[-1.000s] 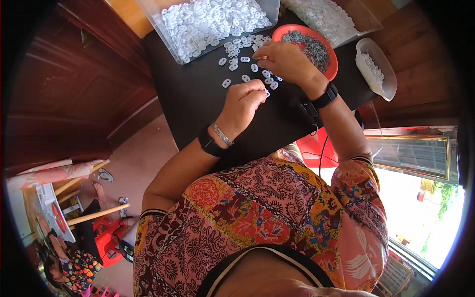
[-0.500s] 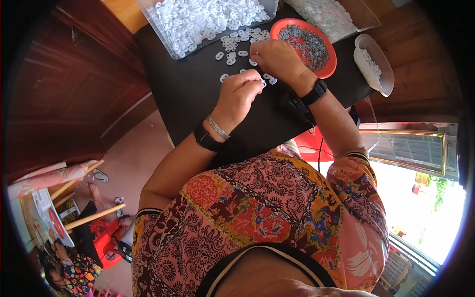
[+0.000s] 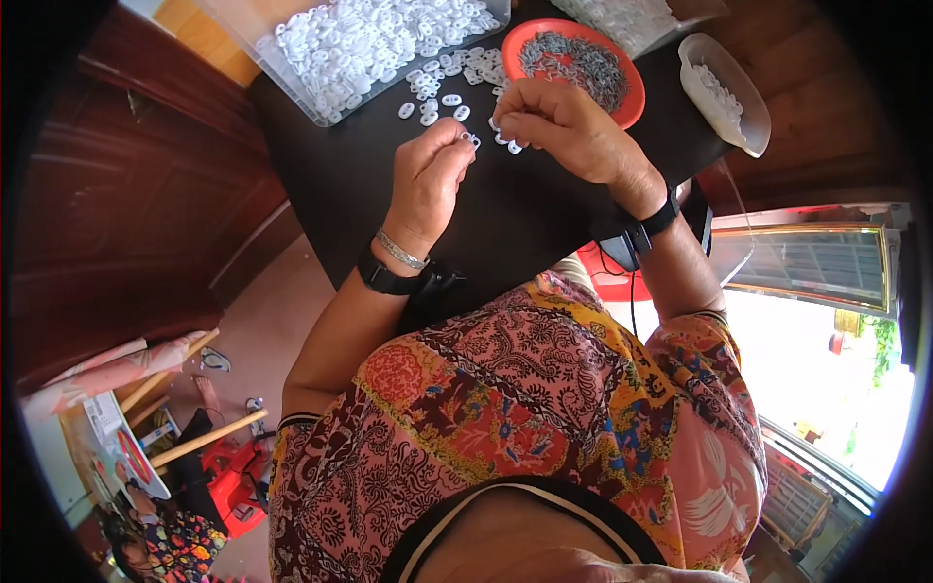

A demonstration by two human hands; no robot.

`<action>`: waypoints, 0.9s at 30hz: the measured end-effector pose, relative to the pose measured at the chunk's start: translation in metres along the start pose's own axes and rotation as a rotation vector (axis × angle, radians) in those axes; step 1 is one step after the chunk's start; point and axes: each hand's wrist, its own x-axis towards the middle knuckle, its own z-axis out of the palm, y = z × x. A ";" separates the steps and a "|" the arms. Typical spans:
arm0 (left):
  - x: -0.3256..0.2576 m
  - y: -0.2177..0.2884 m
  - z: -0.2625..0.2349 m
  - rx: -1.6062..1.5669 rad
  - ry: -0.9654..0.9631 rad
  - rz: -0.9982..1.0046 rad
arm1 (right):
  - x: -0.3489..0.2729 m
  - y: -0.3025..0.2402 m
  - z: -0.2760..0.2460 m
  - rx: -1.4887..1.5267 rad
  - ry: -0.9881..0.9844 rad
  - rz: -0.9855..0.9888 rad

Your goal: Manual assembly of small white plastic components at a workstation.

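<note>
Black table [image 3: 544, 228] lies bare between both hands and its near edge.

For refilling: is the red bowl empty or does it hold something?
Not empty: grey small parts cover most of the red bowl, only its rim shows.

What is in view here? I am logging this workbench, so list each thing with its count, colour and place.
table: one, black, centre
tray: one, clear, far left, full of small white pieces
loose white pieces: many, white, on the table by the fingers
bowl: one, orange, far centre, holds grey bits
scoop: one, white, far right, holds white pieces
second tray: one, clear, top edge
left hand: one, closed, over the loose pieces; its hold cannot be made out
right hand: one, closed, beside the bowl; its hold cannot be made out
</note>
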 end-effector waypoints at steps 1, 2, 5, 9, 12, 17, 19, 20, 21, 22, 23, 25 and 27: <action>0.000 0.000 0.001 0.005 -0.010 -0.004 | -0.002 -0.001 0.001 0.032 -0.016 0.008; 0.000 -0.001 0.001 0.025 -0.020 0.030 | -0.004 -0.002 0.002 0.039 -0.007 0.010; -0.002 -0.003 0.003 0.073 -0.042 0.086 | -0.007 -0.002 0.006 0.072 0.015 0.003; -0.002 -0.002 0.004 0.100 -0.078 0.095 | -0.009 0.002 0.011 0.066 -0.001 -0.001; -0.003 -0.002 0.006 0.116 -0.092 0.089 | -0.010 0.003 0.012 0.056 -0.001 -0.014; -0.003 -0.002 0.006 0.073 -0.097 0.074 | -0.010 0.006 0.013 0.046 0.017 -0.025; -0.003 -0.002 0.006 0.078 -0.092 0.060 | -0.010 0.006 0.012 0.060 0.016 -0.019; -0.003 -0.002 0.006 0.071 -0.090 0.061 | -0.011 0.006 0.012 0.061 0.015 -0.019; -0.002 -0.002 0.006 0.063 -0.088 0.062 | -0.011 0.006 0.012 0.034 0.022 -0.021; -0.003 -0.003 0.006 0.064 -0.087 0.061 | -0.012 0.005 0.012 0.006 0.028 -0.023; -0.003 -0.004 0.005 0.087 -0.090 0.058 | -0.012 0.005 0.012 0.008 0.027 -0.023; -0.002 -0.005 0.005 0.111 -0.094 0.054 | -0.012 0.005 0.013 -0.039 0.020 -0.029; -0.002 -0.005 0.005 0.114 -0.102 0.067 | -0.012 0.008 0.014 -0.053 0.043 -0.044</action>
